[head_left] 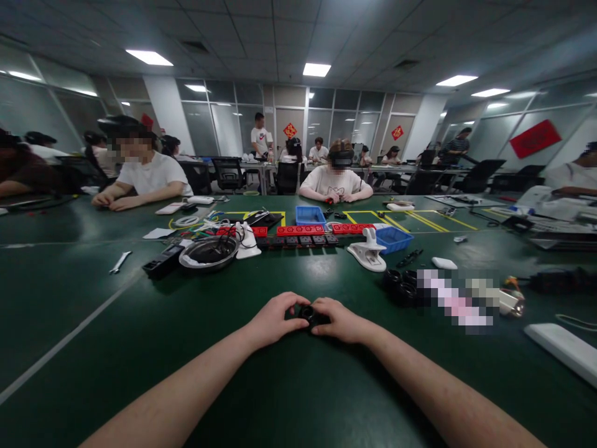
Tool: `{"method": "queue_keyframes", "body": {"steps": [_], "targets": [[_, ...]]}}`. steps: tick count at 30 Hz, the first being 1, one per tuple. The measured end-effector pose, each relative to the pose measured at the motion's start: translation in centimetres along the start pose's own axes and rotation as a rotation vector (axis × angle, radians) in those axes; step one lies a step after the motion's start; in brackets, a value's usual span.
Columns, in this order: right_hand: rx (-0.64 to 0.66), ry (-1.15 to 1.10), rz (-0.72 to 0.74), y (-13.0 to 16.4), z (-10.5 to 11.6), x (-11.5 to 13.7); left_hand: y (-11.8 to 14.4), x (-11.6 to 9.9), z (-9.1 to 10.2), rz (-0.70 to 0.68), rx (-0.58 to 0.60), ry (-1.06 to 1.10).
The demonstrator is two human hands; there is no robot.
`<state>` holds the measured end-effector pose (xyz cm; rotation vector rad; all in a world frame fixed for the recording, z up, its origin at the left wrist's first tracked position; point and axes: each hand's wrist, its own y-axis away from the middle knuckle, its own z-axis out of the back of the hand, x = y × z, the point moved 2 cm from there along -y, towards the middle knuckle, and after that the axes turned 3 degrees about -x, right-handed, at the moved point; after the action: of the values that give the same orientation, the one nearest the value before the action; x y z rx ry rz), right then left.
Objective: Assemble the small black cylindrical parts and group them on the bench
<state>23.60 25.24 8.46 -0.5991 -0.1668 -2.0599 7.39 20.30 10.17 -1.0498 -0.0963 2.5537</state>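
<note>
At lower centre of the frame, the left hand (274,320) and right hand (339,320) pinch a small black ring-shaped part (308,313) between their fingertips. They rest on the green table (93,323), with a metal bowl (208,252) up and left.

Metal bowl (208,252), blue bins (310,215) (two), wrench (120,262), perhaps black rings (401,285).

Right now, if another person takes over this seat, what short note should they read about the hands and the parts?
Left hand and right hand: both pinch one small black part between them, low over the green table.
More black ring parts lie to the right.
A metal bowl and a wrench lie to the left.
Done or left: cannot tell from this view.
</note>
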Motion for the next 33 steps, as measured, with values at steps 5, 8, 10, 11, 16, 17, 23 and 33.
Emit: {"method": "queue_keyframes", "body": {"steps": [5,8,10,11,16,17,23,33], "targets": [[-0.039,-0.017,0.006,-0.1,-0.3,-0.4,0.0,-0.1,0.2,-0.05,0.04,0.008],[-0.055,-0.034,0.004,-0.1,-0.4,-0.4,0.0,-0.1,0.1,-0.061,0.039,0.01],[-0.074,-0.038,-0.005,0.0,-0.5,-0.3,0.1,0.0,0.0,-0.044,0.016,-0.006],[-0.089,-0.034,-0.016,0.0,-0.6,-0.3,0.1,0.0,-0.2,-0.026,-0.005,-0.022],[-0.215,0.055,-0.184,0.3,-1.6,0.2,0.6,-0.1,-1.1,0.088,-0.146,-0.1],[-0.241,0.087,-0.226,0.3,-1.8,0.4,0.7,-0.2,-1.3,0.104,-0.169,-0.103],[-0.307,0.361,-0.379,0.1,-2.8,2.0,0.9,-0.6,-2.3,0.16,-0.322,-0.148],[-0.225,0.018,-0.068,1.1,-1.5,2.0,1.0,-0.2,-1.4,0.002,-0.123,-0.011]]}}
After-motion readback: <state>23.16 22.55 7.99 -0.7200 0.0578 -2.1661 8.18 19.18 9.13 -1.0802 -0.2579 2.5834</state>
